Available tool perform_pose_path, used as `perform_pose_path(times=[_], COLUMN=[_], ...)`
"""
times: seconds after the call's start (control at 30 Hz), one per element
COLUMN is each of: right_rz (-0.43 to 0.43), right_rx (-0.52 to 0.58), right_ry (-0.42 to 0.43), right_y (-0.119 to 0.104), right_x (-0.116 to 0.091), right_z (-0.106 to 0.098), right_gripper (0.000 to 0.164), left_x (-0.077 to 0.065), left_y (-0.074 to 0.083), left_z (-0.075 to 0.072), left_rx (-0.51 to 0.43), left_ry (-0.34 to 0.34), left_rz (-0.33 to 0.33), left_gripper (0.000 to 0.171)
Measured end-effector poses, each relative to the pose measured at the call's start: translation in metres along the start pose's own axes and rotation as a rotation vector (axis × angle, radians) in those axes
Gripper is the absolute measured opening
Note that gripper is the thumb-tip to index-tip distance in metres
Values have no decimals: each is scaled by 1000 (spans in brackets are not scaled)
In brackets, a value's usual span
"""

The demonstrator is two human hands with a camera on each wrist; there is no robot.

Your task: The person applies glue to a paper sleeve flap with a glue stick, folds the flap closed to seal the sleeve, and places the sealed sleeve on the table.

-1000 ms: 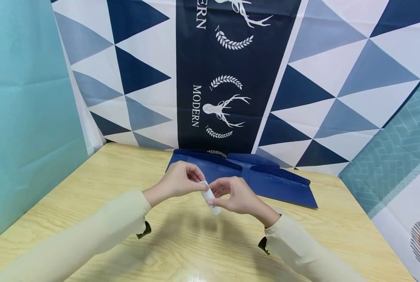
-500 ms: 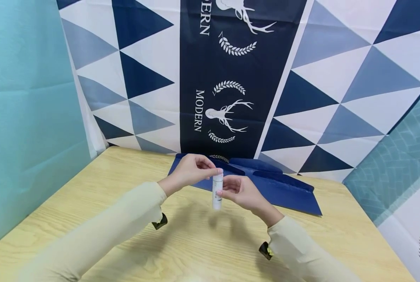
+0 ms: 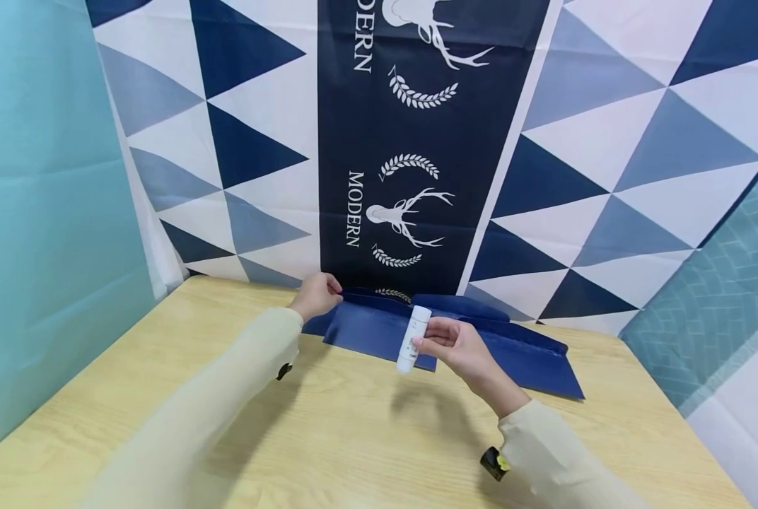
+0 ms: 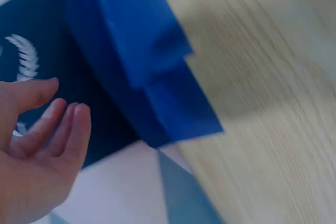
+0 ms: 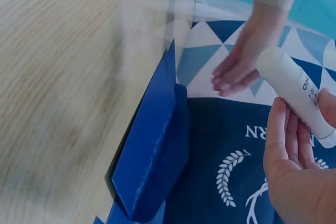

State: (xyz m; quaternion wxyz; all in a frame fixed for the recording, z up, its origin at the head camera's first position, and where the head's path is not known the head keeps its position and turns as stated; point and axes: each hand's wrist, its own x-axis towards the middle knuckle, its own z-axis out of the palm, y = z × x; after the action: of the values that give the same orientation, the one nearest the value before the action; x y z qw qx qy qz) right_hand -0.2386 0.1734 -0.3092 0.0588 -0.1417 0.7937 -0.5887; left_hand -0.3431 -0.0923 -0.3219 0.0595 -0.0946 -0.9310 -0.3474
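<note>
In the head view my right hand pinches a white glue stick between thumb and fingers, above the table and tilted. Dark print on the glue stick shows in the right wrist view. Folded dark blue paper, like envelopes with raised flaps, lies along the table's back edge. My left hand is at the paper's far left end. The left wrist view shows this hand with fingers loosely bent and nothing held, apart from the blue paper.
The light wood table stretches in front of the paper. A patterned cloth hangs right behind it. A plain turquoise sheet hangs on the left, and a brick-patterned one on the right.
My left hand has left the glue stick's top and moved back and left to the paper. The right hand still holds the glue stick. The paper's left panel now sits differently, its front edge farther forward.
</note>
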Motion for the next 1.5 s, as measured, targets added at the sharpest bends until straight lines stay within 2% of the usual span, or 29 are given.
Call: perform_pose_path(times=[0.13,0.2,0.33,0.47,0.6,0.77,1.0,1.23,1.5], right_rz=[-15,-38,-71,-67,-68,-61,-34,-8,4], right_rx=[-33,-48,-65,-71,-81,-85,-72,-61,-38], right_ry=[31,35,33,54,56,60,85,132,149], right_y=[-1,-1,-1,3,5,7,7,6,5], right_x=[-4,-5,-7,-7,-9,-8,-10,-12,-15], right_z=[-2,-2,0,-1,-1,-3,-8,-9,-5], right_gripper=[39,39,37,35,36,36,37,37,38], left_x=[13,18,28,36,40,42,41,20,-11], left_y=[-14,-17,-18,-17,-20,-25,-25,-23,-27], left_z=[16,23,34,42,42,38,30,16,6], left_rx=[113,168,272,388,459,454,384,273,212], left_ry=[-70,-81,-49,-7,24,21,-48,-99,-181], left_rz=[16,27,58,105,149,194,255,281,347], left_gripper=[23,26,25,17,11,11,8,5,6])
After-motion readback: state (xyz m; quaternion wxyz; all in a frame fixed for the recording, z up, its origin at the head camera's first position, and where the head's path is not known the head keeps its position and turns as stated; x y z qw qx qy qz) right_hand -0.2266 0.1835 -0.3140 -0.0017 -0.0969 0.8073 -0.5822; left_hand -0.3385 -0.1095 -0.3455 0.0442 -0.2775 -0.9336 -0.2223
